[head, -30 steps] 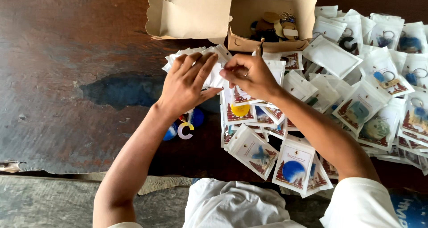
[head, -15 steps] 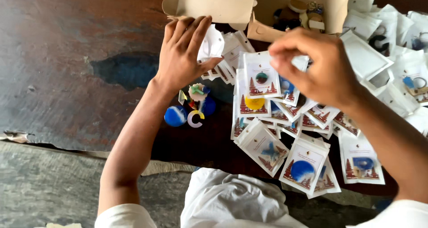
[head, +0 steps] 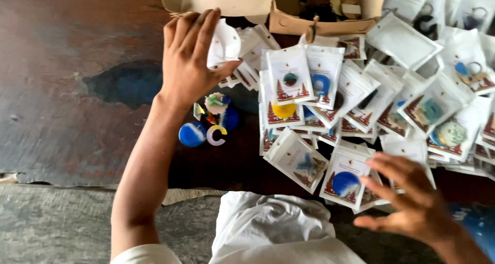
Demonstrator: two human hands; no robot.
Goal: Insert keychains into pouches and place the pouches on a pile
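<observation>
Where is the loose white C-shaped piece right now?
In the head view, the white C-shaped piece lies left of centre on the dark table, beside a blue round piece, just below the left hand.

A dark, worn table (head: 77, 114) carried everything, its top stained with a bluish patch (head: 121, 83). White packets (head: 361, 99) lay spread and overlapping across its right half. A cardboard box (head: 289, 16) stood open at the far edge. Just left of the packets lay loose charms (head: 209, 122), among them a blue disc (head: 192, 134) and a letter-shaped piece (head: 215, 135).
</observation>
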